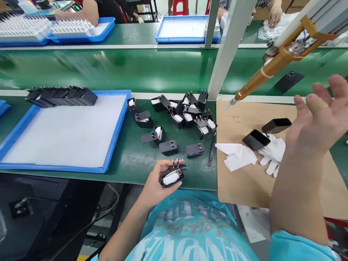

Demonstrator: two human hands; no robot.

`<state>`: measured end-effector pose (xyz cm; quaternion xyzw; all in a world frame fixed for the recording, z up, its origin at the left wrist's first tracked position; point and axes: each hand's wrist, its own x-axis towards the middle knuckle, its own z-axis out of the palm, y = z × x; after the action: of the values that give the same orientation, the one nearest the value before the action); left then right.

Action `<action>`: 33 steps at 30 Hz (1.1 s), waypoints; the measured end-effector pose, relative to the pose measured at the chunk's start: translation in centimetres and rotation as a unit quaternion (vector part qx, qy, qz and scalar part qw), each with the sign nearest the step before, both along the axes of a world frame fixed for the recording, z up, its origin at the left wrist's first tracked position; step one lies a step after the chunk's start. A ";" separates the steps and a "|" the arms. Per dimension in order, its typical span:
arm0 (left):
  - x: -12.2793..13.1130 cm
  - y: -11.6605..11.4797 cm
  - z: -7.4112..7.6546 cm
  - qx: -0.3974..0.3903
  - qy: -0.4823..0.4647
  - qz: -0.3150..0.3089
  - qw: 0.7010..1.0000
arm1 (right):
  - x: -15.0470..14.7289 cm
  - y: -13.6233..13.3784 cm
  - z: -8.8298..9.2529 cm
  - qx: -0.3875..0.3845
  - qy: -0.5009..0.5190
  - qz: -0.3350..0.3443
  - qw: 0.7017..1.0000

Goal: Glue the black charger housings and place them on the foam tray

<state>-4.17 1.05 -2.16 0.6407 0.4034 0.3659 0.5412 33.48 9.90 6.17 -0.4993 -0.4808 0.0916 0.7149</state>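
My left hand [158, 178] is closed round a small black charger shell [172, 176] with a white part inside, held at the near edge of the green bench [133, 159]. My right hand [330, 110] is raised in the air with its fingers spread, holding nothing. It hangs just right of a gold dispensing tool [270, 70] that slants down to a fine blue tip over a brown cardboard mat [233, 187]. A heap of several black charger parts [185, 115] lies on the bench beyond my left hand.
A blue tray [117, 132] with a white liner sits at left, a row of black shells [61, 96] along its far edge. White gloves [272, 152], two black shells and tweezers [211, 149] lie near the mat. A grey post [229, 44] rises behind. Other people work across the belt.
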 end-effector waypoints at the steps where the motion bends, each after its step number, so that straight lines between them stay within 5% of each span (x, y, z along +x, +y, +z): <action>1: 0.1 0.0 -0.1 0.003 -0.003 0.006 1.000 | 1.0 1.2 0.2 -0.012 0.033 0.034 0.999; 4: 0.1 0.0 -0.7 0.009 0.017 0.049 0.999 | 1.9 4.2 0.6 -0.074 0.117 0.132 0.982; 8: -0.1 0.1 -1.4 0.026 0.056 0.096 0.993 | 0.2 5.9 0.0 -0.143 0.101 0.277 0.945; 12: -0.5 0.3 -1.8 0.070 0.062 0.103 0.990 | -0.4 5.7 -1.4 -0.148 0.116 0.217 0.958; 17: -0.3 0.3 -2.6 0.103 0.055 0.124 0.985 | -2.0 2.2 -2.2 -0.115 0.170 0.176 0.963; 24: 0.6 0.1 -1.9 0.152 0.190 0.135 0.960 | -11.5 -4.9 -1.5 -0.069 0.111 0.262 0.956; 33: 1.6 0.1 0.1 0.250 0.229 0.146 0.930 | -19.1 -6.5 0.3 -0.034 0.224 0.335 0.915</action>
<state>-2.54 1.12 -2.04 0.7557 0.5006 0.3732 0.1975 14.36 3.39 6.44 -0.2998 -0.4439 0.4513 0.7138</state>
